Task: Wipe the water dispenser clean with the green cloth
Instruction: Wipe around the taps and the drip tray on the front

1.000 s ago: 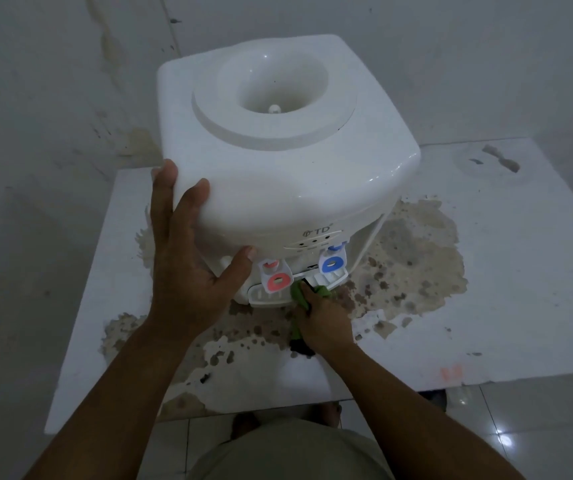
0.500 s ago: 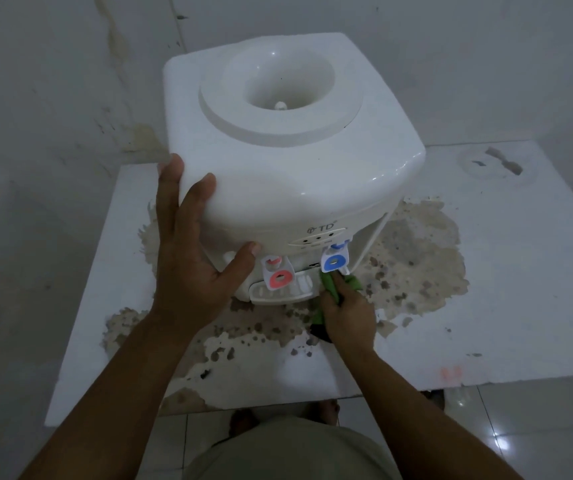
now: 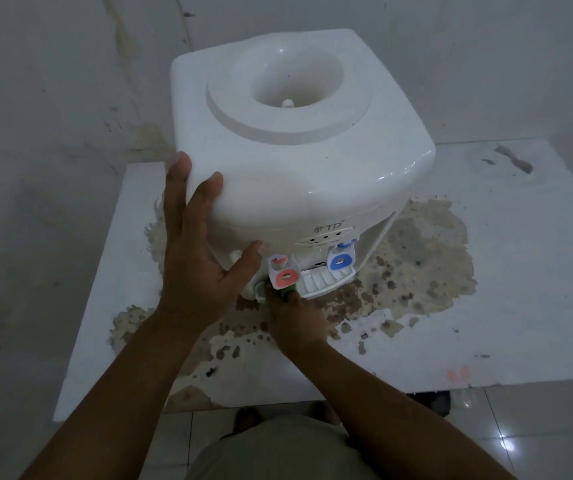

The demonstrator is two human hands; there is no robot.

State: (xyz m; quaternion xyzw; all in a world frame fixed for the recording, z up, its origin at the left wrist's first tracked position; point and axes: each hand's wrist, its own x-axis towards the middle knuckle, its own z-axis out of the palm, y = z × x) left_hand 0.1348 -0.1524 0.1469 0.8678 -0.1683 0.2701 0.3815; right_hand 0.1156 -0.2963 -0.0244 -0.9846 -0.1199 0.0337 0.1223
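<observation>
Two bare forearms enter from the lower edge and converge on the front of the dispenser (image 3: 298, 161). Between them, at the bottom of the view, a grey-green garment is visible over a tiled floor (image 3: 520, 431).

The right hand (image 3: 295, 317) lies low, just above the table (image 3: 485, 306), knuckles up and wrist straight. Its fingers are curled closed around the cloth (image 3: 286, 292), of which only a small green fold shows at the fingertips. The cloth is pressed against the dispenser directly beneath the red tap (image 3: 284, 276), at the left end of the drip tray (image 3: 324, 281).

The left hand (image 3: 198, 258) is raised higher and spread wide open, holding nothing loose. Its palm lies flat against the dispenser's front-left corner; the fingers extend upward along the side wall, and the thumb reaches across the front face, its tip just beside the red tap.

The dispenser stands on the table, over a large brown patch (image 3: 416, 271) where the white surface has peeled. The blue tap (image 3: 340, 260) sits to the right of the red one, above the tray's right end. A round recess with a small central peg occupies the top. Stained white walls (image 3: 53, 98) meet behind the unit.
</observation>
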